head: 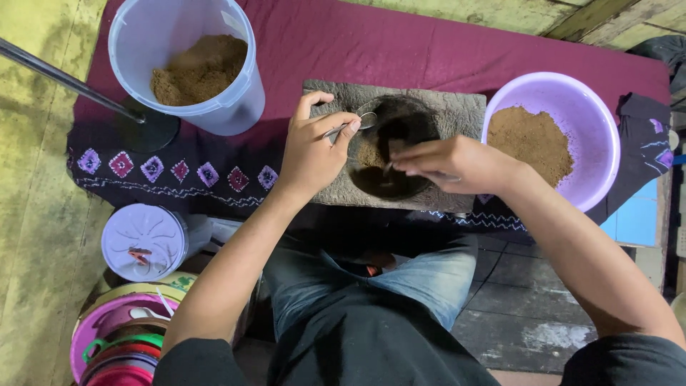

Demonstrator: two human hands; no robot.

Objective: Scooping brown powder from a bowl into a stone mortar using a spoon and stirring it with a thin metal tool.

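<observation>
My left hand (312,146) grips a metal spoon (355,124), its bowl resting at the rim of a dark round bowl (421,123) set in a grey stone block (464,111). My right hand (446,163) reaches over the bowl from the right, fingers pinched together and dipped toward the brown powder (369,154) inside it. What the right fingers pinch is hidden.
A pale plastic bucket (236,107) holding brown powder stands at the back left; a purple basin (593,121) with more powder sits at the right. All rest on a maroon cloth (357,43). A white lid (143,241) and stacked coloured bowls (118,343) lie at the lower left.
</observation>
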